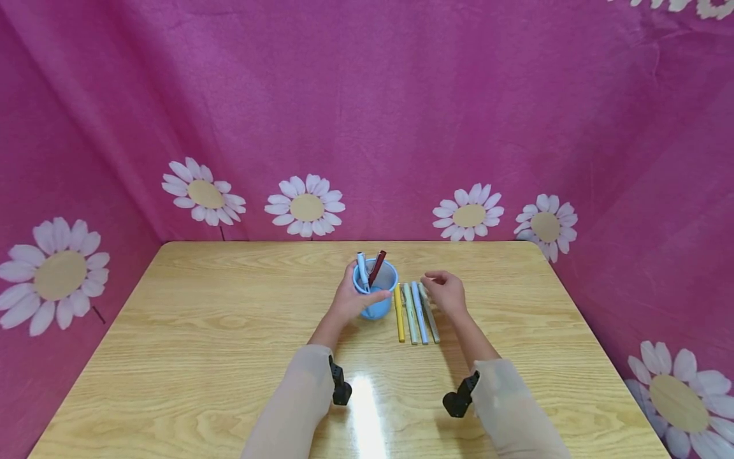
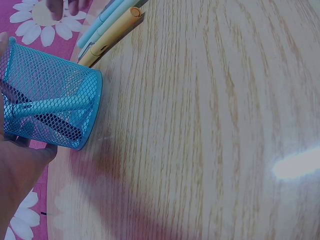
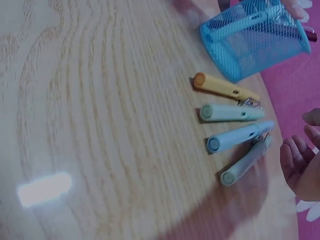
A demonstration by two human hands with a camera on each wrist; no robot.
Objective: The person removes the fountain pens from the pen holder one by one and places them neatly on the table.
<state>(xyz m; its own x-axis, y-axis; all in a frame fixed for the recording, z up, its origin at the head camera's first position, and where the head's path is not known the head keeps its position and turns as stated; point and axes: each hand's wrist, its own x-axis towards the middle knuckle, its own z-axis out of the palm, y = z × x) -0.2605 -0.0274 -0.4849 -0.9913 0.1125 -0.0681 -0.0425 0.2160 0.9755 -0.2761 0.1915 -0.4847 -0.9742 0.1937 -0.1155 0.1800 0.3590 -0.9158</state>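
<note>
My left hand grips a blue mesh pen cup around its side. Inside the cup lean a light blue fountain pen and a dark red one. To the cup's right, several capped pens lie side by side: a yellow pen, a pale green pen, a light blue pen and a grey-green pen. Bent loosely, the fingers of my right hand hover near the far end of the grey-green pen and hold nothing; the right wrist view shows this hand apart from the pens.
The pens and cup are on a wood-grain table, toward its far edge. A pink curtain with white daisies hangs behind and at both sides. A bright light reflection lies on the table between the forearms.
</note>
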